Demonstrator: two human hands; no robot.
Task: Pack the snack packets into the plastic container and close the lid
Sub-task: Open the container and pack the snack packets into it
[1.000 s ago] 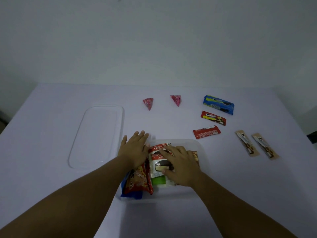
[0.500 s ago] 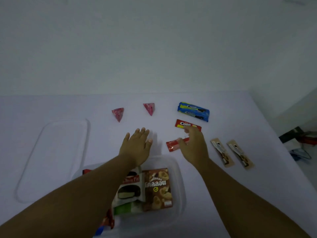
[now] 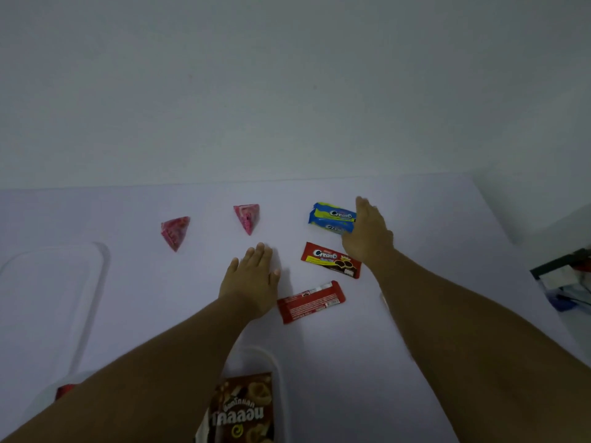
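Observation:
The clear plastic container sits at the bottom edge, partly under my left forearm, with a brown snack box inside. My left hand lies flat on the table beyond it, fingers straight, holding nothing. My right hand reaches over the right end of the blue Cream-O packet, fingers extended; contact is unclear. A red Cream-O packet lies just below it. Another red packet lies face down between my hands. Two pink triangular packets lie further left.
The clear lid lies flat at the left. The table's right edge runs diagonally, with dark clutter on the floor beyond it. A white wall stands behind the table.
My right hand left the red packets and moved forward to the blue packet. The view shifted forward, so the container dropped to the bottom edge. My left hand stayed flat.

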